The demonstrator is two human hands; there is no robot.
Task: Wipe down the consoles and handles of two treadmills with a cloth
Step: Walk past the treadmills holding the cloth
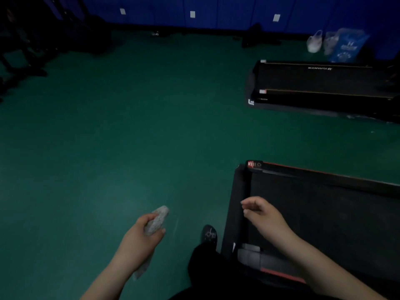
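**Cloth ready beside treadmill**

The left hand (138,237) grips the bunched cloth (157,219) just left of the near treadmill (236,202). The right hand (263,215) hangs loosely curled and empty over its belt (346,224). The console is out of view, and a fresh fold of cloth would likely wipe it best.

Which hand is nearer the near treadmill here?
Right. The right hand is over the near treadmill; the left hand, gripping the cloth, is over the floor to its left.

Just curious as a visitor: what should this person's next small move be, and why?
Probably swing the cloth right, toward the near treadmill: the left hand grips it over the floor, and the right hand hangs empty above the belt.
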